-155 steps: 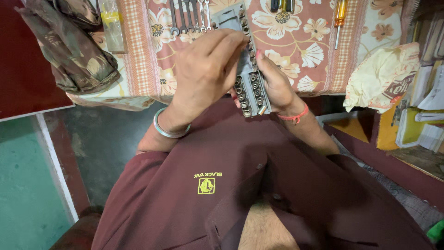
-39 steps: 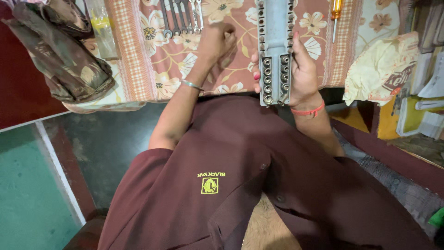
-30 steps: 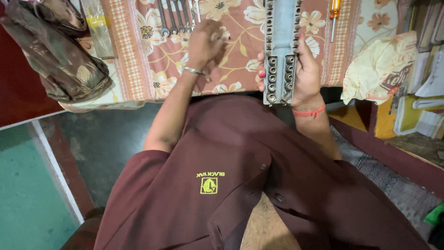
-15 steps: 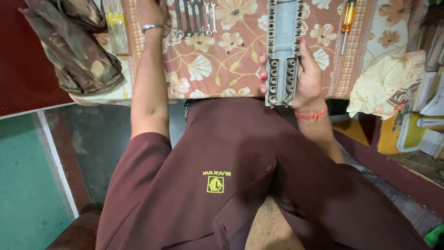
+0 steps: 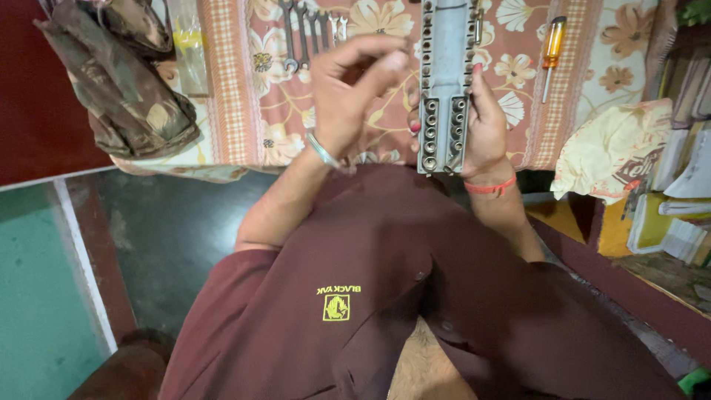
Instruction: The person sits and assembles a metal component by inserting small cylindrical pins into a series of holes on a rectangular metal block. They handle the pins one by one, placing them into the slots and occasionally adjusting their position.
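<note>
My right hand grips a long grey metal socket rack from its right side and holds it upright over the edge of the floral cloth. Rows of sockets line both edges of the rack. My left hand, with a metal bangle on the wrist, hovers just left of the rack. Its thumb and fingertips are pinched together near the rack's left row. Whether something small sits between them is hidden.
Several spanners lie in a row on the cloth above my left hand. An orange-handled screwdriver lies to the right. A camouflage bag and a clear packet sit at left, with a crumpled bag and stacked papers at right.
My left hand reached up toward the spanners and has come back down beside the rack with its fingers pinched. My right hand has kept hold of the rack, now upright.
</note>
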